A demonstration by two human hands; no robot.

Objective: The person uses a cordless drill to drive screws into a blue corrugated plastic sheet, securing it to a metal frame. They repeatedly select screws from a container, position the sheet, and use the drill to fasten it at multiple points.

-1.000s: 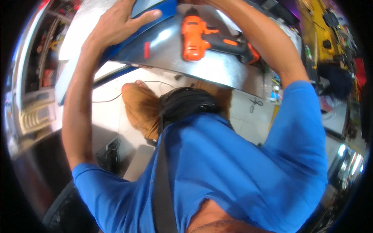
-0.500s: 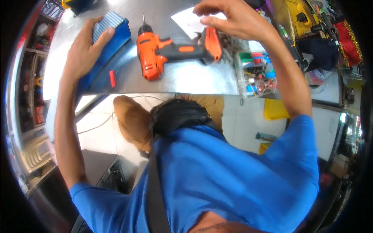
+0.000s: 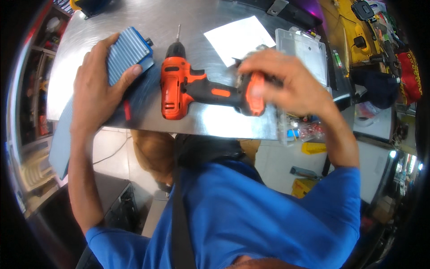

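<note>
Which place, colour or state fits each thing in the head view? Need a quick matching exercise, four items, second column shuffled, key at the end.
Things
1. drill
2. left hand
3. paper sheet
4. small red strip

Places, colours, states
A. near the close edge of the metal table, between the hand and the power tool
B. white, with the clear plastic case to its right
C. orange and black, its bit pointing toward the far side
D. touching the ridged blue piece

Pairs: 1-C, 2-D, 3-B, 4-A
</note>
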